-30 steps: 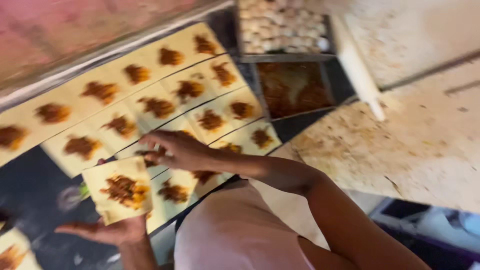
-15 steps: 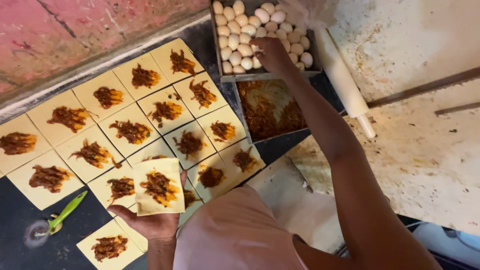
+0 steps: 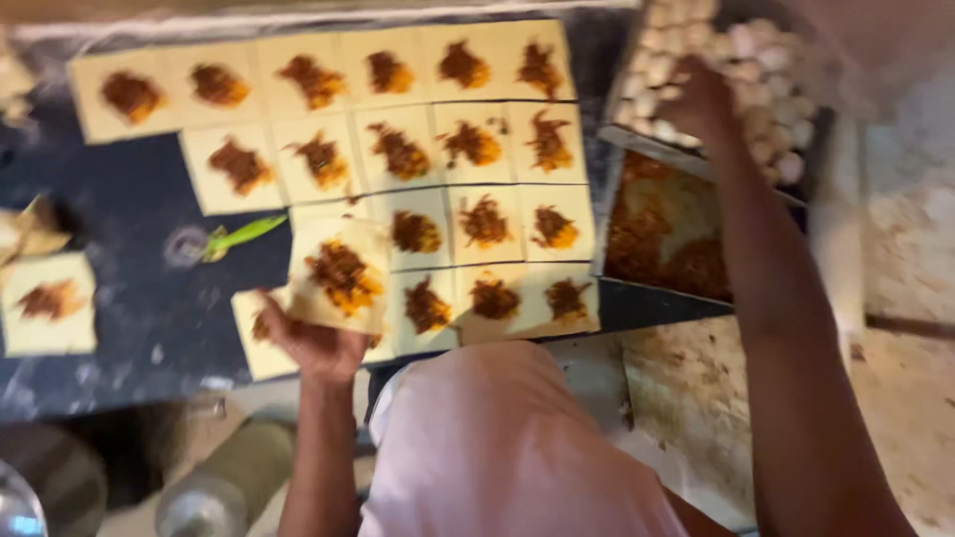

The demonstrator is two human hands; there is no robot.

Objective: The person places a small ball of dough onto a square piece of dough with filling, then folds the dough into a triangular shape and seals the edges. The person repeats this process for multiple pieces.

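Still reaching: right hand (image 3: 701, 99) curled over pale balls (image 3: 756, 60) in tray (image 3: 696, 154); left hand (image 3: 313, 338) cupping filled dough square (image 3: 338, 273); filling pan (image 3: 667, 229) alongside.

Dark worktop (image 3: 139, 298) — filled dough squares (image 3: 398, 149)

Both arms are bare from shoulder to wrist, the left hand (image 3: 316, 343) and right hand (image 3: 699, 99) wear no gloves, rings or watch, and a pale pink sleeveless top covers the torso.
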